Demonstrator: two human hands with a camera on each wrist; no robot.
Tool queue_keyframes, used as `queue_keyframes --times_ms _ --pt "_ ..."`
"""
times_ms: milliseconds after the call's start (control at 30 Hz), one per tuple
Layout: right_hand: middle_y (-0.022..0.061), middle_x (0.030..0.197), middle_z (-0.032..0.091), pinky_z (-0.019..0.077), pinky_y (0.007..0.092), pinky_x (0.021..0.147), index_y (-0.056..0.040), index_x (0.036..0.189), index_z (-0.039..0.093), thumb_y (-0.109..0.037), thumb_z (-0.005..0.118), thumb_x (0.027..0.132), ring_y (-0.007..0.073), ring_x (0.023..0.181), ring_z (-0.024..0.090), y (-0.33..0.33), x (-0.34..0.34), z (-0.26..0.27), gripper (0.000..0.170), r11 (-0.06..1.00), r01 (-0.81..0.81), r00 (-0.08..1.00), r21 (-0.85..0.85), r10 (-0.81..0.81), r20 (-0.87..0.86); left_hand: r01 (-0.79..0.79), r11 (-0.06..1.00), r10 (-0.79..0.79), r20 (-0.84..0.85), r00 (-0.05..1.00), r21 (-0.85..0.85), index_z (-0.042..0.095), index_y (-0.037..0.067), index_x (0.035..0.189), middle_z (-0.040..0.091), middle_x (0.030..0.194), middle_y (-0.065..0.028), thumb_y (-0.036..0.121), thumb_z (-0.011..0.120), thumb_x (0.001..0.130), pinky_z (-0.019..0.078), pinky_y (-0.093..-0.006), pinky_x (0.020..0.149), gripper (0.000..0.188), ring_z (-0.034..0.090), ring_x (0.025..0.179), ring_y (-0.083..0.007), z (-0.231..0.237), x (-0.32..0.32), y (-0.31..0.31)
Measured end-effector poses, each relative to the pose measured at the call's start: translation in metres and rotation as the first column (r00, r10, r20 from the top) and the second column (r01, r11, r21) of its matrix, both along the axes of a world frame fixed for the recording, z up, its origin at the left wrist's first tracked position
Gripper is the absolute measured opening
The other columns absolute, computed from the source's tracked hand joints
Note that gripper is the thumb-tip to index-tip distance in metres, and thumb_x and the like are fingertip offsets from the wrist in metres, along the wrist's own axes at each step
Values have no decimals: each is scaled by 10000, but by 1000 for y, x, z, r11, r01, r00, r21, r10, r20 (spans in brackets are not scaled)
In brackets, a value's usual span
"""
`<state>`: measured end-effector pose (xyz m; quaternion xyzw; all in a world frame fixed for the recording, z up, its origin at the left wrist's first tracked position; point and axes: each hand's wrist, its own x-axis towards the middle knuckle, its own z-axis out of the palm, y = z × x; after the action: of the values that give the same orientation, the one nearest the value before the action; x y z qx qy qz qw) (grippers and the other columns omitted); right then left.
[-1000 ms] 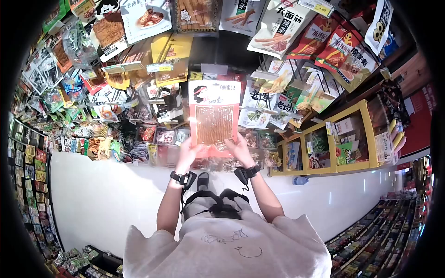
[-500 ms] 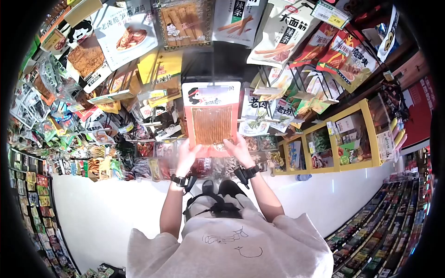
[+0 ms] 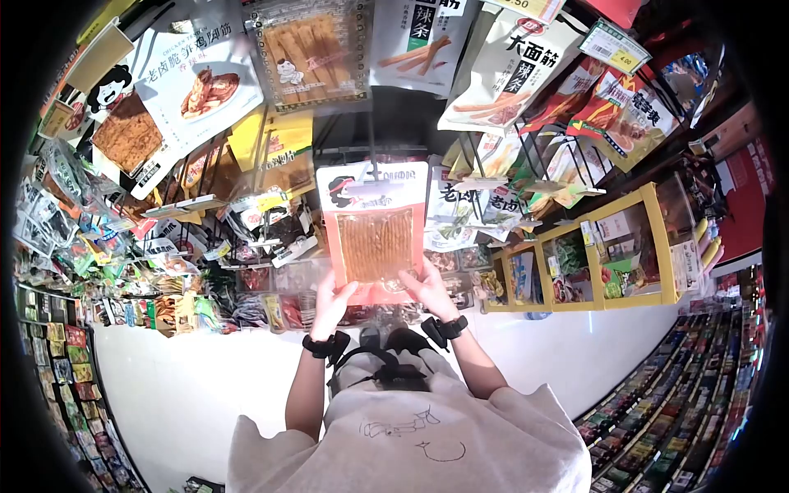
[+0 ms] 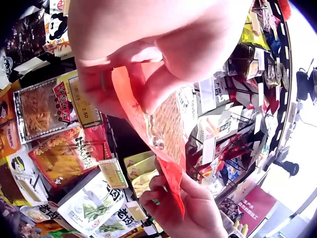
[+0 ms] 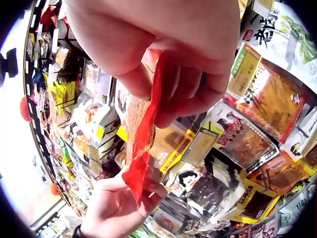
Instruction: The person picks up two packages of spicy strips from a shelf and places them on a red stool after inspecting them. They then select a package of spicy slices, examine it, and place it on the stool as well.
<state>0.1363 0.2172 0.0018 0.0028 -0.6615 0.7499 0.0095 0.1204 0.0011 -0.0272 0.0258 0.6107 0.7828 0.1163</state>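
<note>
A flat red-and-white snack packet [image 3: 376, 246] with a clear window of brown strips is held upright before the chest. The left hand [image 3: 332, 306] pinches its lower left corner, thumb on the front; the right hand [image 3: 432, 292] pinches the lower right corner the same way. In the left wrist view the packet's red edge [image 4: 130, 94] runs between the left hand's [image 4: 158, 39] thumb and fingers, with the right hand [image 4: 190, 210] at the far end. The right wrist view shows the right hand [image 5: 163, 54] gripping the red edge [image 5: 143, 129], the left hand [image 5: 116, 203] beyond.
Hanging snack bags [image 3: 501, 70] on hooks with price tags [image 3: 615, 48] face the person. A yellow-framed bin rack [image 3: 588, 302] stands to the right, small packets line the lower shelves, and white floor [image 3: 181, 386] lies below. More shelving [image 3: 699, 370] is at the lower right.
The packet and both hands sit slightly lower in the head view, grips unchanged. The hanging bags at the top appear larger and nearer, and the view has shifted.
</note>
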Motion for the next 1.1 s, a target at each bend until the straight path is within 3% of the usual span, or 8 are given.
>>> queue_keyframes --times_ms 200,700,767,800,833,867,967,1100 --pt "74 1204 569 417 279 936 25 1314 418 14 564 878 124 1085 519 7 -18 10 460 997 -63 987 -36 68 149 -2 999 2 0 1000 49 457 -33 1275 598 1171 -71 -39 555 867 438 -273 919 420 564 1040 -114 11 -14 3" --pt "114 1066 617 487 297 769 42 1192 494 -87 683 778 180 918 603 21 -214 -5 473 925 251 965 287 -217 -145 -286 930 193 -355 915 -232 539 -9 1092 593 824 -18 34 593 865 484 -253 740 237 587 787 -136 0 -218 43" --pt "119 1075 622 478 318 809 30 1195 500 -79 677 767 194 923 602 21 -235 -10 476 935 267 956 235 -225 -191 -309 950 272 -389 880 -36 547 -4 1061 583 796 -9 12 602 846 473 -245 734 222 560 730 -132 -27 -256 49" --pt "161 1092 620 451 363 879 29 1189 507 -94 652 771 250 984 591 27 -260 -41 459 899 303 943 316 -234 -238 -203 838 215 35 976 506 550 -3 1053 604 823 -45 -3 631 802 469 -250 734 263 560 724 -123 -25 -267 48" --pt "178 1091 616 447 369 888 27 1208 496 -104 646 774 267 1004 585 28 -262 -41 477 851 325 941 412 -246 -234 -251 966 259 -188 947 64 525 -18 1110 602 933 -95 51 655 780 472 -286 786 361 571 816 -160 -54 -282 41" --pt "196 1091 611 443 375 897 24 1227 484 -113 639 778 283 1023 578 29 -262 -38 495 793 342 938 504 -260 -229 -392 839 245 -382 891 -377 500 -33 1167 600 1042 -144 106 679 758 476 -321 838 467 581 908 -197 -84 -297 35" --pt "263 1179 546 416 399 937 9 1362 349 -159 626 785 341 1082 546 27 -239 -26 662 780 255 967 572 -194 -167 -440 857 333 -363 870 -269 361 -76 1314 537 1196 -231 172 709 719 448 -350 920 732 556 1058 -275 -164 -315 25" --pt "242 1240 531 442 356 926 -6 1389 309 -96 588 836 322 1088 564 29 -185 -24 627 842 206 972 498 -116 -205 -643 526 190 -661 726 -556 210 -110 1388 385 1343 -316 150 723 692 373 -366 1010 904 453 1215 -357 -63 -235 47"
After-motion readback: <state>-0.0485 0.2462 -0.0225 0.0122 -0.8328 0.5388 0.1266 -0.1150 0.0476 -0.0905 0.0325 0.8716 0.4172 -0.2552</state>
